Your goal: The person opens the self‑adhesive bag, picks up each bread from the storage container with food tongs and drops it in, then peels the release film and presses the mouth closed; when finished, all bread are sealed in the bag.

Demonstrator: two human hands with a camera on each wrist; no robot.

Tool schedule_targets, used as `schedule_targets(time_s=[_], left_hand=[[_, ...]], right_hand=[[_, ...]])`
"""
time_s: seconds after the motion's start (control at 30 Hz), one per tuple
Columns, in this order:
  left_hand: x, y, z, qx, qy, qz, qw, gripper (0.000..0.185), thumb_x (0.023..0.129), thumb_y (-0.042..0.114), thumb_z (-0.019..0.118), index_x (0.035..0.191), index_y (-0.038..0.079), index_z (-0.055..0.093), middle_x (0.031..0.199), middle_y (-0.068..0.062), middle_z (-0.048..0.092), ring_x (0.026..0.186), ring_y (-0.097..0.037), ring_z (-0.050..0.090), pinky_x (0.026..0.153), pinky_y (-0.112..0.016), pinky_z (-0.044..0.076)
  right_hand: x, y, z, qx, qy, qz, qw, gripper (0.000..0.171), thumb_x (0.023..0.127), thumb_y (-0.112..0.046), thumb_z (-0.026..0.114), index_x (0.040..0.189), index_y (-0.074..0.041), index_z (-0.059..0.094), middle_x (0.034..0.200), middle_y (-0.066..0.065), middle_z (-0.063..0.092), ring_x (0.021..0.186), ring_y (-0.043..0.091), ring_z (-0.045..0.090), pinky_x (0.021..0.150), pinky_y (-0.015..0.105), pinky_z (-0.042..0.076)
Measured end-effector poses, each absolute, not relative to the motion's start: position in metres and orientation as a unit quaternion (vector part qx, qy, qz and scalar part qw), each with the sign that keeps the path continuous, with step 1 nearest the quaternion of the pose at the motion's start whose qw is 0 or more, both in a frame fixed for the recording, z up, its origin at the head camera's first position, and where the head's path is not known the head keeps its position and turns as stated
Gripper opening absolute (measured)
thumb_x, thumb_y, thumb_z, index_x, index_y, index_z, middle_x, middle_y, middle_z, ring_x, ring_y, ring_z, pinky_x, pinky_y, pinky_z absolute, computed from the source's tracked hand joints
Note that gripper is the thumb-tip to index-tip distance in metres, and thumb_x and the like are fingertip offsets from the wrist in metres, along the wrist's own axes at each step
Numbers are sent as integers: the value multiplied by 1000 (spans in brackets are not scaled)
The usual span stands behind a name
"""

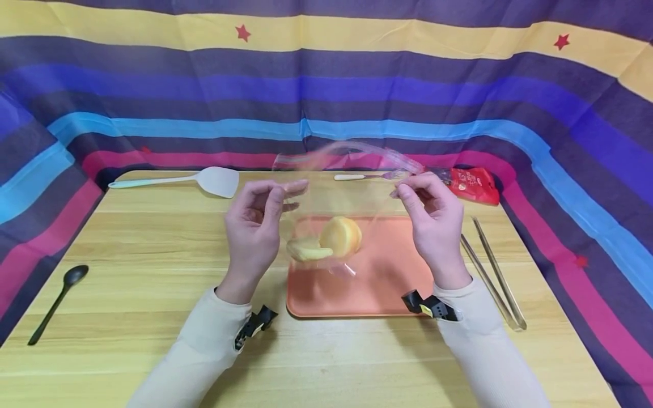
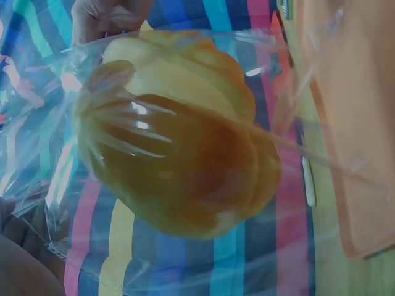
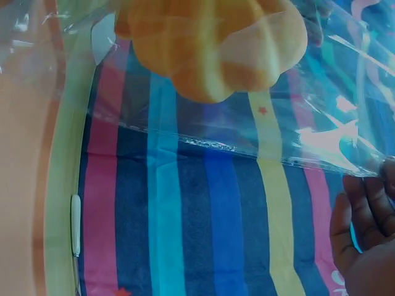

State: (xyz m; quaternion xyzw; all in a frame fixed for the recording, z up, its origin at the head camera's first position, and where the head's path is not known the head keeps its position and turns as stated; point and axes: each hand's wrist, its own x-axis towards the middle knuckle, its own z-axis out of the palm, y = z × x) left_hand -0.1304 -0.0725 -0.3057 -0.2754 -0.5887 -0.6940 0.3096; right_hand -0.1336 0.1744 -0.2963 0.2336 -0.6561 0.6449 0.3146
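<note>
A clear plastic bag (image 1: 352, 198) is stretched between both hands above the tray, its sealing strip arched at the top. Inside it sit a round yellow-tan bun (image 1: 343, 237) and a slimmer, curved pale piece (image 1: 308, 251). The wrist views show scalloped edges on the bun (image 3: 216, 55) and a browned piece (image 2: 179, 166) overlapping it. My left hand (image 1: 252, 221) holds the bag's left side, some fingers showing beyond the thumb. With thumb and fingertips, my right hand (image 1: 433, 221) pinches its upper right edge. Glare and plastic blur the contents.
A salmon tray (image 1: 367, 297) lies beneath the bag. A spatula (image 1: 216, 181) and a white-handled fork (image 1: 352, 177) lie at the back, near a red packet (image 1: 474, 186). Metal tongs (image 1: 495, 272) lie right, a black spoon (image 1: 61, 297) left. Striped cloth (image 1: 301, 90) surrounds the table.
</note>
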Motion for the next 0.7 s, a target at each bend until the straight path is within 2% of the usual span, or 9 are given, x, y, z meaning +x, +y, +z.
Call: schedule_targets(time_s=[0.13, 0.23, 0.43, 0.7], left_hand=[[-132, -73, -309, -278, -583, -702, 301, 18, 103, 7, 51, 102, -11, 50, 103, -24, 70, 91, -36, 70, 77, -48, 57], [-133, -71, -312, -290, -581, -703, 289, 21, 103, 9, 52, 105, -11, 51, 102, -24, 70, 90, -37, 70, 76, -48, 58], [-132, -68, -316, -310, -586, -697, 275, 18, 101, 3, 53, 105, -14, 59, 102, -24, 70, 91, -37, 70, 78, -47, 57], [-132, -75, -323, -279, -571, -731, 250, 18, 101, -3, 48, 101, -17, 59, 100, -29, 68, 91, -36, 70, 80, -47, 56]], right_hand=[[-134, 175, -299, 237, -645, 644, 336, 5, 97, 8, 54, 95, 6, 59, 86, 14, 69, 84, 24, 67, 79, 30, 50], [-133, 173, -302, 260, -663, 623, 323, 9, 101, 2, 50, 97, 11, 52, 87, 16, 72, 85, 25, 69, 80, 32, 51], [-134, 173, -302, 284, -684, 598, 305, 15, 101, 1, 50, 102, 13, 60, 94, 18, 73, 88, 25, 71, 77, 33, 55], [-133, 178, -305, 248, -705, 594, 298, 17, 102, 0, 50, 94, 12, 59, 78, 14, 71, 74, 19, 70, 71, 31, 57]])
